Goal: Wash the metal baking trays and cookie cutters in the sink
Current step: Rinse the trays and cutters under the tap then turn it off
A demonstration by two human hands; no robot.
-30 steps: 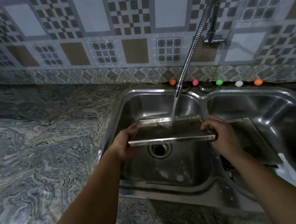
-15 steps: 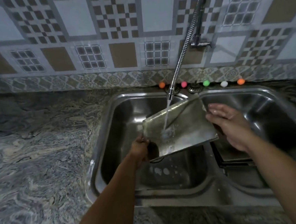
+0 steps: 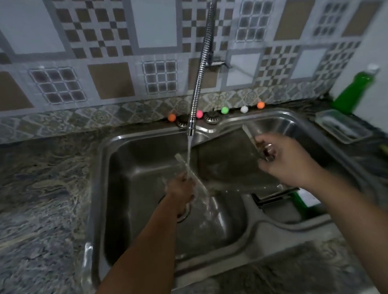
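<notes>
Since the frame half a second ago the baking tray has swung round: it was tilted with its wet face to the camera, and it now lies flatter, stretched from the left basin across the divider toward the right one. The right hand, which was spread open beside the tray, now curls its fingers over the far right edge. The left hand still grips the near left edge, though its fingers are blurred and partly under running water.

The tray is dull, dark metal with a thin raised rim that catches light along its left and right edges. Water from the faucet falls onto that left rim and streams off into the left basin below. Its surface looks wet and smeared, but motion blur hides detail.

The sink is a double stainless steel unit set into a grey, swirled stone counter. A second dark tray lies in the right basin under the held one. Five small coloured balls line the back ledge. A green bottle and a clear container stand at the right. Patterned grey and brown tiles cover the wall
</notes>
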